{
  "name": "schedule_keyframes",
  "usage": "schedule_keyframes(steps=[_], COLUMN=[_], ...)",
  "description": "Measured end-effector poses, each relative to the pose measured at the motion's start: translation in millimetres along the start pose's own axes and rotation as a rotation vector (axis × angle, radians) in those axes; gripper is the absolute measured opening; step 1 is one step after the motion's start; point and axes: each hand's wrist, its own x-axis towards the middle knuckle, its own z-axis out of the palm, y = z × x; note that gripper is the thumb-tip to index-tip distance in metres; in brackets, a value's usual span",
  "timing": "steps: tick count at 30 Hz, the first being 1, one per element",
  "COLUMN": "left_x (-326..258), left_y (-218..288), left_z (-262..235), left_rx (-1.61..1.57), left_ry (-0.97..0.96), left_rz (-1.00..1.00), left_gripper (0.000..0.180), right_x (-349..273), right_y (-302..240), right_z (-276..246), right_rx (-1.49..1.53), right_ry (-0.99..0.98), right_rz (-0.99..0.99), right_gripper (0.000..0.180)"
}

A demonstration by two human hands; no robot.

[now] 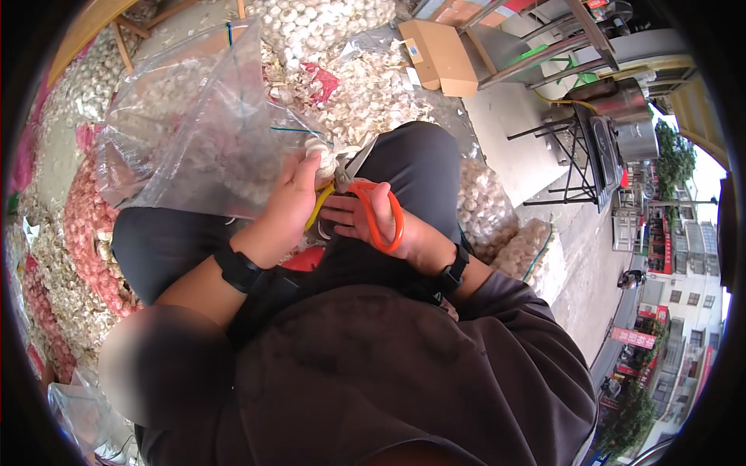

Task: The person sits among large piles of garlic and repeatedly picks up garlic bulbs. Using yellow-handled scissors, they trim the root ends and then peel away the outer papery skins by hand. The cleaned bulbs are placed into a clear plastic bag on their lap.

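Between the thumb and fingers of my left hand is a white garlic bulb. My right hand holds a pair of scissors with one orange and one yellow handle. The thumb passes by the orange loop, while the fingers lie along the yellow side. The metal blades point up and away from me and are spread beside the garlic, close to its stem side; I cannot tell whether they touch it. Both hands are above my lap, between my knees. A large clear plastic bag stands open just left of them.
Garlic peelings and trimmings cover the floor ahead. Red net sacks of garlic lie at the left, and clear bags of garlic beside my right knee. A cardboard box, a black folding stand and a street are farther right.
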Motion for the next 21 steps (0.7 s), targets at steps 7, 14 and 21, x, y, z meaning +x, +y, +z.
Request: schedule_keyframes(steps=[7,14,21], left_x=[-6.7,-1.5,5.0], left_y=[8.5,13.8,29.2], left_z=[10.4,7.1,-12.2], left_rx=[-0.087,-0.072,0.310], left_ry=[-0.062,-0.113,-0.100], left_rz=[-0.017,0.008,0.253], left_gripper=[0.046,0.043,0.051], right_x=[11.3,11.9,10.7], right_y=[11.0,2.7,-0.1], right_z=[-2.9,7.2,8.1], right_rx=[0.060,-0.056,-0.465], right_ry=[0.007,0.096,0.088], right_rz=[-0.107,-0.235,-0.320], right_gripper=[0.087,0.082,0.084])
